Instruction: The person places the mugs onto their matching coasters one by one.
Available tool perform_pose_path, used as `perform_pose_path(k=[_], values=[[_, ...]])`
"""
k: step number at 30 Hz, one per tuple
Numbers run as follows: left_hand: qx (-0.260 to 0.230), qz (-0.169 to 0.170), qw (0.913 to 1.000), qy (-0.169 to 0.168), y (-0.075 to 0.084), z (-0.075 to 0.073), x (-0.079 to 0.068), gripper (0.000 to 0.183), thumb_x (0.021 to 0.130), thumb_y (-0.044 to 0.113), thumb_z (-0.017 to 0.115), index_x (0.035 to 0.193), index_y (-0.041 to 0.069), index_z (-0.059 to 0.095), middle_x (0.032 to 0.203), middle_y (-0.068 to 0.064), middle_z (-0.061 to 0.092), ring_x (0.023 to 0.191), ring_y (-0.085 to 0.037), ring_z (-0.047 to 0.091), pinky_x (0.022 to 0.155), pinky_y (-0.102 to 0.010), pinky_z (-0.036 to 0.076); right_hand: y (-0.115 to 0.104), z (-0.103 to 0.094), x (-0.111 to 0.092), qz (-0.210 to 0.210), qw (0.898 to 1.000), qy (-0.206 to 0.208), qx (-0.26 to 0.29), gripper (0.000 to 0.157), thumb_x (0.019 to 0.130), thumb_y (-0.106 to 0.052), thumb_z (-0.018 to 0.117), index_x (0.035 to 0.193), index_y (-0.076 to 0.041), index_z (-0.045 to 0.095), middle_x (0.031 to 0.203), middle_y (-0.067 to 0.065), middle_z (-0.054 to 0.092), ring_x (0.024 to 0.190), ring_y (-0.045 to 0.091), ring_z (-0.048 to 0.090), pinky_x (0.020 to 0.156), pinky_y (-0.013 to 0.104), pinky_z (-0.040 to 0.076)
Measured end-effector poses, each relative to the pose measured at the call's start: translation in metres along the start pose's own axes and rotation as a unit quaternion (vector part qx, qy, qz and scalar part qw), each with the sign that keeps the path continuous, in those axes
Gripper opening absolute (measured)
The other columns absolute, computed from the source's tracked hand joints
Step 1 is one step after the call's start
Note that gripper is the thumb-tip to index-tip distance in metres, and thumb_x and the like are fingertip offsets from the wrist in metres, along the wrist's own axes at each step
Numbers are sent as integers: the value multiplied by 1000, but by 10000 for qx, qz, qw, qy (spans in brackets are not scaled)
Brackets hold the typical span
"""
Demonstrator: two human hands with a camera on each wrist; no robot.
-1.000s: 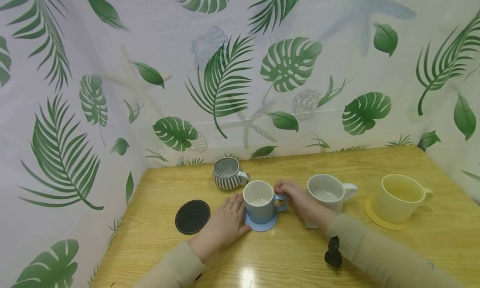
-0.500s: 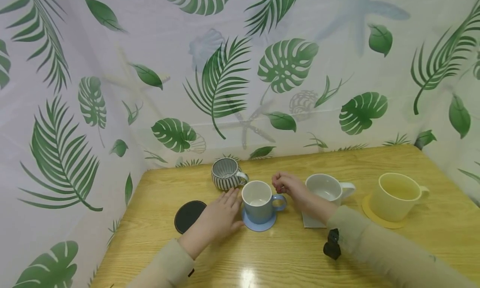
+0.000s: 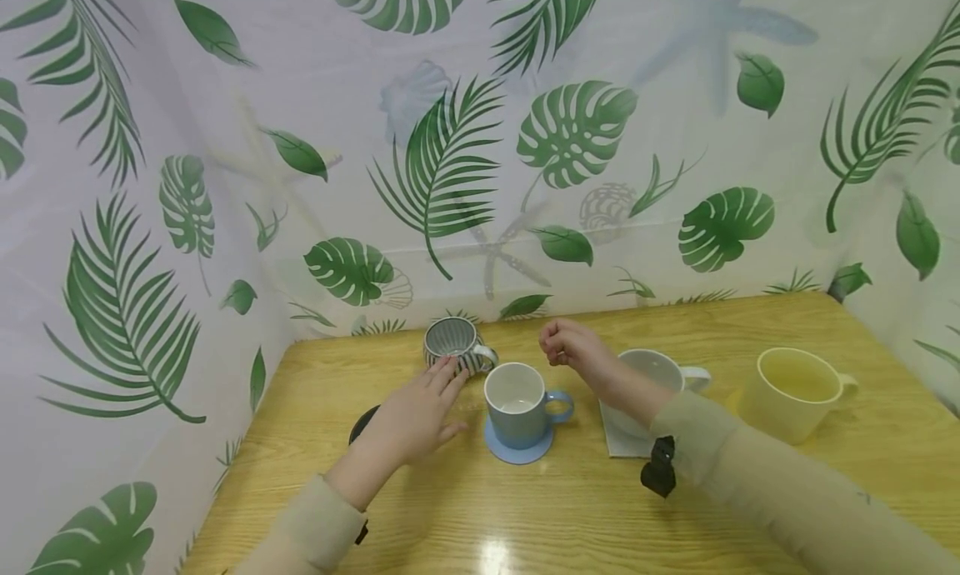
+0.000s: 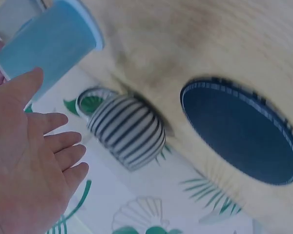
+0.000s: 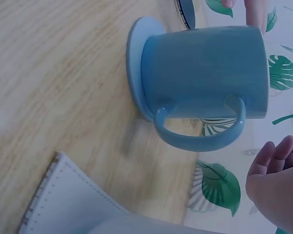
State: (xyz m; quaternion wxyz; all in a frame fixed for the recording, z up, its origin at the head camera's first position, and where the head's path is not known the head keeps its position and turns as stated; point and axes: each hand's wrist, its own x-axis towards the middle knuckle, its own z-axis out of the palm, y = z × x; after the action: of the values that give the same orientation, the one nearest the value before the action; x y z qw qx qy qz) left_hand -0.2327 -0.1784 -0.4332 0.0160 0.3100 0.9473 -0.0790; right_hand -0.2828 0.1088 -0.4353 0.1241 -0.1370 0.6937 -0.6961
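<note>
My left hand (image 3: 412, 412) is above the table with fingers stretched toward a black-and-white striped mug (image 3: 448, 360); in the head view its fingertips overlap that mug's front. The left wrist view shows the palm and spread fingers (image 4: 63, 141) with nothing in them, and the striped mug (image 4: 129, 131) apart from them. Loosely curled and holding nothing, my right hand (image 3: 581, 354) hovers behind and right of a blue mug (image 3: 517, 412). This mug stands upright on a round blue coaster (image 3: 517, 452), its handle (image 5: 200, 139) pointing right.
A black round coaster (image 4: 239, 131) lies at the left, partly covered by my left hand in the head view. Beneath my right forearm a white mug (image 3: 652, 371) stands on a square white coaster (image 3: 626, 443). Farther right is a yellow mug (image 3: 798, 392) on a yellow coaster.
Both hands have come away from the blue mug. My left hand has moved left toward the striped mug; my right hand has risen and moved back. The mugs stay put.
</note>
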Motion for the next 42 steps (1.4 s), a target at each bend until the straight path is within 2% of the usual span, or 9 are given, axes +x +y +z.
perform_pose_path(k=[6,12,22,27,42], values=[[-183,-264,9989,351,-17,-8,-13,76,108,46,61,162,-1,38,171,-24,34,159,-39,35,133,-51,30,-8,5,6,-60,9994,-260,-219,15,97,-5,44,106,0,55,95,-2,54,89,14,49,84,26,46],[-243,-465,9968,608,-33,-14,-25,75,107,43,63,160,-5,40,167,-29,37,157,-44,37,131,-54,32,-14,12,14,-62,9990,-362,-240,15,96,-5,44,106,-2,55,95,-1,53,89,15,48,85,27,44],[-261,-759,9952,551,-47,-20,-50,73,108,40,62,158,-8,40,166,-31,39,156,-45,38,130,-55,34,-18,18,20,-4,9988,-396,-280,16,96,-5,44,108,-1,55,95,-1,52,89,16,47,84,27,44],[-392,-960,9936,457,-51,-16,-58,73,108,38,62,160,-8,39,167,-30,37,157,-45,35,130,-56,34,-15,15,28,29,9987,-427,-288,17,97,-7,46,110,-1,55,92,-3,52,87,12,48,84,27,46],[-633,-1364,9885,139,-63,12,-74,75,109,40,60,162,-6,35,168,-30,36,158,-45,34,130,-58,33,-18,10,43,249,9983,-324,-410,16,100,-10,48,111,-3,57,87,-4,53,82,9,50,83,24,47]])
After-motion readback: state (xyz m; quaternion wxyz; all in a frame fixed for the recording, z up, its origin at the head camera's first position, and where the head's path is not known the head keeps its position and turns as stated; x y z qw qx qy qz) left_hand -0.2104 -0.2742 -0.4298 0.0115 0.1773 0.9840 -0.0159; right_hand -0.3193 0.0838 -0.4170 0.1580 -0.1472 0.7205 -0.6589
